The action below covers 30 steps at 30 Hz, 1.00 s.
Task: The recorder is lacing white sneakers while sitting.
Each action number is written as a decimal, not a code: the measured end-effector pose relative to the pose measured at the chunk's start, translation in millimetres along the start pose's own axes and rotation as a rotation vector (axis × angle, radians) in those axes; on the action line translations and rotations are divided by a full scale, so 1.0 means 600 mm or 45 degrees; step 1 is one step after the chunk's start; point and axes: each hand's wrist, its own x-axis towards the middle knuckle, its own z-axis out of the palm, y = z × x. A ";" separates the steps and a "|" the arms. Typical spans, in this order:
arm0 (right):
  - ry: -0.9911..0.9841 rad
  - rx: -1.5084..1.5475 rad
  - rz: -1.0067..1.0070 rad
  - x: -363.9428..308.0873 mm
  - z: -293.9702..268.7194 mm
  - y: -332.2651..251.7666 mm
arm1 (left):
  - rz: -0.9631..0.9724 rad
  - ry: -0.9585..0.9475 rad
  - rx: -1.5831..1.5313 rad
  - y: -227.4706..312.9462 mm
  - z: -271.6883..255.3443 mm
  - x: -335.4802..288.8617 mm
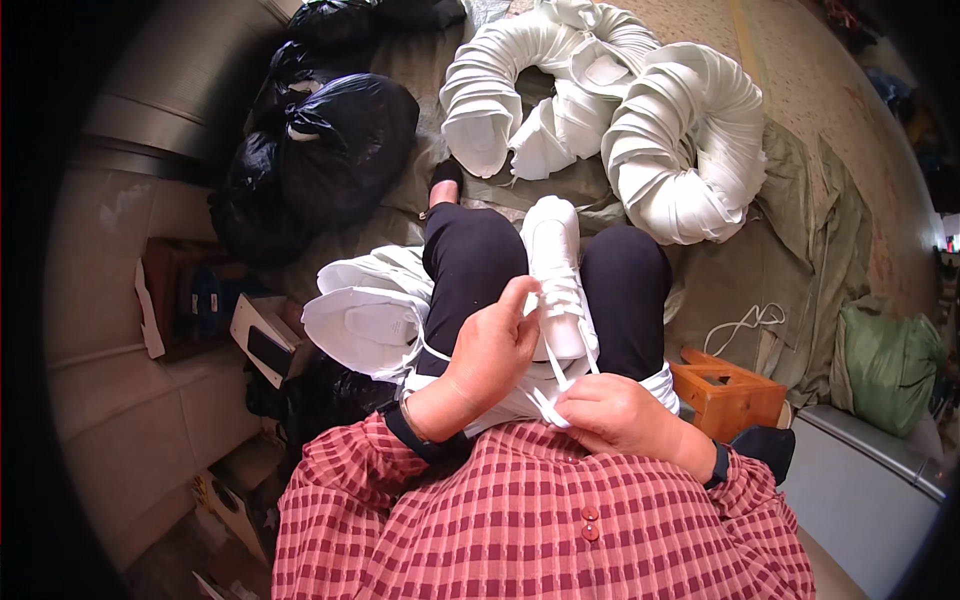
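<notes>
A white lace-up shoe [553, 240] lies between my knees, its toe pointing away from me. Loose ends of its white shoelace [556, 370] come down from the near end toward my lap. My right hand [618, 412] is closed in a pinch on these ends, just below the shoe. At the shoe's left side, my left hand [492, 345] is closed, thumb and forefinger together against the lacing with a bit of white lace showing at the tips. Left of my thigh rests a stack of white shoe uppers [368, 318].
Ahead on a green cloth [805, 230] lie coiled rows of nested white shoe uppers [680, 140]. Black plastic bags [345, 150] stand at the far left. To my right are a small wooden stool [735, 400], a white cord [745, 325] and a green sack [885, 365].
</notes>
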 end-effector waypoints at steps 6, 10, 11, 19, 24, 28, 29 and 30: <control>0.035 -0.181 0.172 0.029 -0.023 -0.006 | 0.405 -0.013 0.469 -0.011 -0.001 -0.015; -0.015 0.001 0.193 0.027 -0.002 -0.003 | 0.391 -0.188 0.667 -0.005 -0.007 -0.003; -0.012 0.163 0.217 0.024 0.008 -0.004 | 0.390 -0.185 0.666 -0.001 -0.006 0.001; 0.031 0.672 0.747 0.010 -0.077 -0.054 | 0.365 0.145 0.295 0.024 -0.048 -0.024; 0.788 1.163 0.484 -0.006 -0.122 -0.074 | 0.526 -0.037 0.187 0.028 -0.070 -0.045; 0.733 1.195 0.165 0.026 -0.133 -0.111 | 0.753 -0.092 0.015 0.078 -0.013 -0.025; 0.724 1.172 0.053 0.032 -0.139 -0.117 | 0.774 -0.262 0.071 0.079 -0.013 -0.022; 0.780 1.133 0.014 0.029 -0.150 -0.121 | 0.791 -0.432 0.128 0.080 -0.013 -0.020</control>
